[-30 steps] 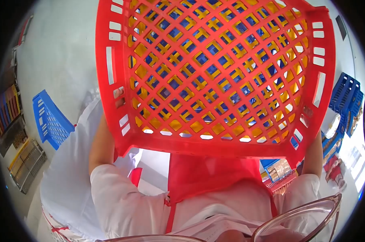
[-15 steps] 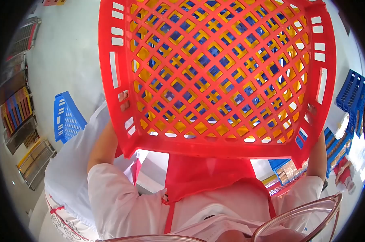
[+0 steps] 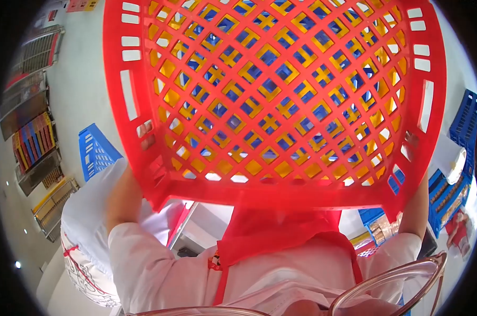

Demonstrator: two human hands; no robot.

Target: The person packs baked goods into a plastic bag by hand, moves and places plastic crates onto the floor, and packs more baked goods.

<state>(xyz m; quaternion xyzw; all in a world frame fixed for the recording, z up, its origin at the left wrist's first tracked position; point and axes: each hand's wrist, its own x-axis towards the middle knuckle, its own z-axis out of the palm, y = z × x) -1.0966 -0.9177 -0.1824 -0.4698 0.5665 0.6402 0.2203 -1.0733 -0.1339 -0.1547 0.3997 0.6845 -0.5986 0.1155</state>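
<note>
A large red lattice plastic basket [image 3: 280, 196] fills the upper middle of the head view, tilted up before my chest. Through its holes show a yellow basket [image 3: 171, 97] and a blue one [image 3: 287, 72], apparently stacked with it. My left hand [image 3: 146, 135] grips the left side; its fingers show through a slot. On the opposite side, my right hand [image 3: 408, 139] holds the rim, with fingertips partly visible through a slot. The rest of both hands is hidden behind the red plastic.
At my left stands a person in white [image 3: 88, 216], close to my arm, beside a blue basket [image 3: 96, 152]. Racks with coloured trays [image 3: 34, 141] line the far left. Blue crates [image 3: 449, 197] with packed goods stand at right, near another person in red [image 3: 459, 231].
The stacked baskets have shifted slightly left and look larger in view, with both hands still on them. The surroundings at left have slid a little to the right.
</note>
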